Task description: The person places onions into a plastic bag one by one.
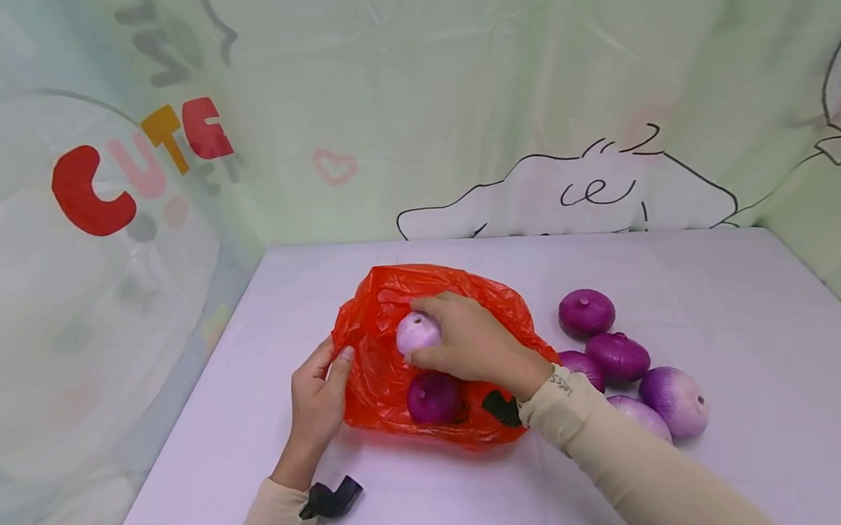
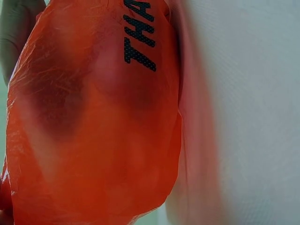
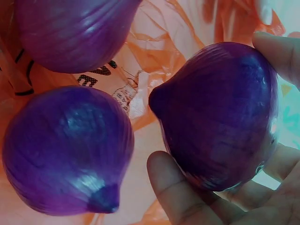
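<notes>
A red plastic bag [image 1: 378,372] lies spread on the table with its mouth open toward me. My left hand [image 1: 320,397] grips the bag's left edge, thumb on the inside and fingers behind the plastic. Over the bag's opening, my right hand [image 1: 470,338] holds a pale purple onion [image 1: 418,333] between thumb and fingers. A darker purple onion [image 1: 433,397] sits inside the bag, just below that hand. The right wrist view shows two onions in the bag, one lower left [image 3: 70,145] and one at the top [image 3: 75,33], beside the held onion [image 3: 220,117].
To the right of the bag several onions sit in a loose group, among them a dark purple one [image 1: 587,313] at the back and a two-toned one [image 1: 674,402] at the right. My right forearm crosses in front of some. A printed curtain [image 1: 474,97] hangs behind the table.
</notes>
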